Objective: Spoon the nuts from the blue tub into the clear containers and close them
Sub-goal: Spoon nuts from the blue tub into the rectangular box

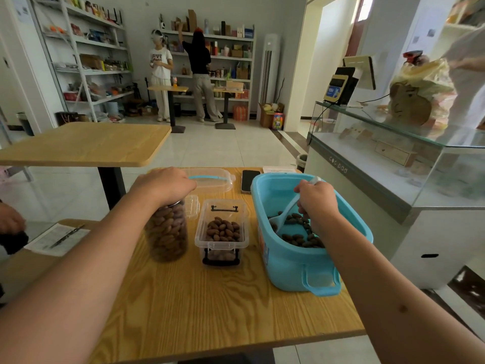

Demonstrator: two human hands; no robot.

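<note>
A blue tub [294, 269] stands at the right of the wooden table [215, 306] with brown nuts [299, 239] on its bottom. My right hand [319, 199] grips a pale spoon [284, 215] whose bowl rests among those nuts. My left hand [164, 183] is closed over the top of a tall clear jar [166, 231] full of nuts. Between jar and tub sits an open rectangular clear container [221, 232], partly filled with nuts. A clear lid with a blue strip [212, 179] lies behind it.
A phone [249, 181] lies behind the tub, with a sheet of paper beyond it. A second small clear lid [193, 206] lies by the jar. A clipboard with a pen [59, 239] sits at the left. A glass counter [393, 143] stands to the right; two people stand at far shelves.
</note>
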